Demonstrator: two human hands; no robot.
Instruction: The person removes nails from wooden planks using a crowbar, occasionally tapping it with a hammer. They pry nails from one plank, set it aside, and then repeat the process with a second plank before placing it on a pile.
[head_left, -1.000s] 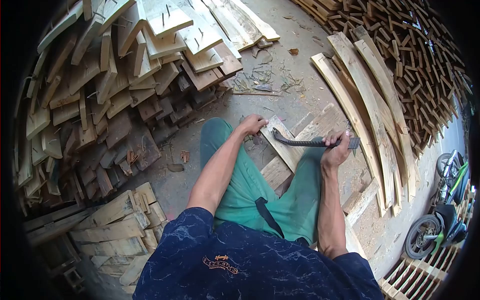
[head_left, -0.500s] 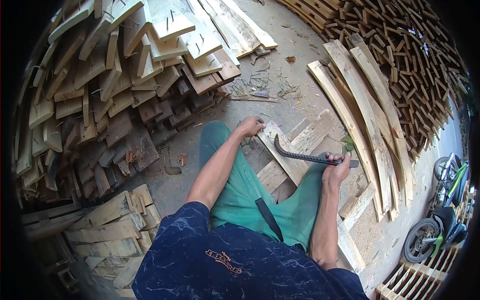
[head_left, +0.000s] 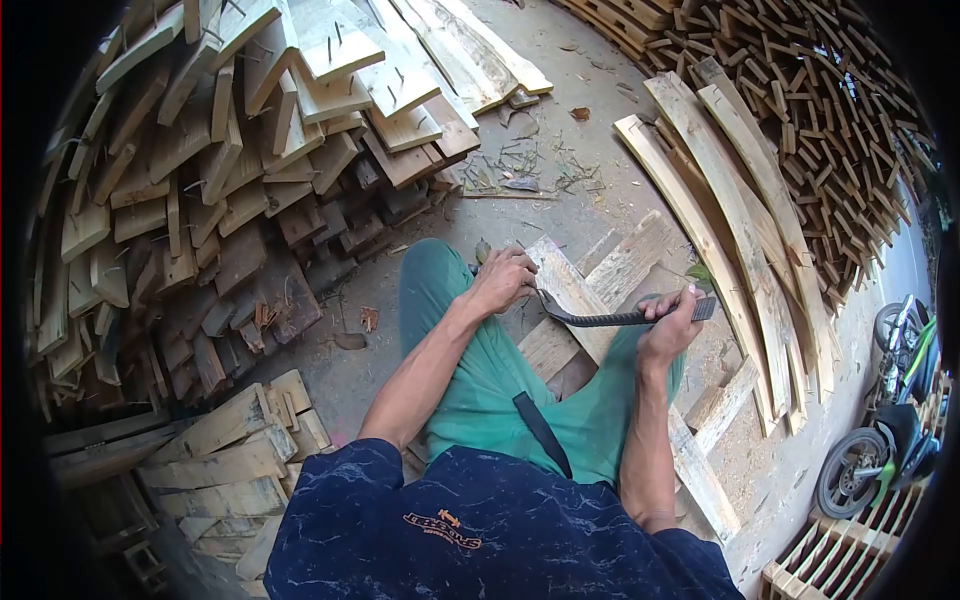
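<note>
A dark ribbed pry bar (head_left: pixel 610 320) with a hooked end lies across a pale wooden board (head_left: pixel 570 290) between my knees. My right hand (head_left: pixel 670 325) is wrapped round the straight end of the bar, over my right knee. The hooked end is at the board's left edge, close to the fingers of my left hand (head_left: pixel 505 282). Those fingers are curled at the board's left edge; what they grip is hidden. Beneath this board, another rough plank (head_left: pixel 630 262) runs crosswise on the ground.
A high stack of nailed boards (head_left: pixel 240 150) rises at the left. Long planks (head_left: pixel 720 210) lie at the right, before a large wood pile (head_left: pixel 830 110). Loose nails (head_left: pixel 530 170) litter the floor ahead. Short boards (head_left: pixel 225 460) lie at lower left, and a motorbike (head_left: pixel 860 470) stands at far right.
My left hand has moved down and closer to the bar's hook. The hook has shifted left and down from the board's middle to its left edge, with my right hand still on the bar.
</note>
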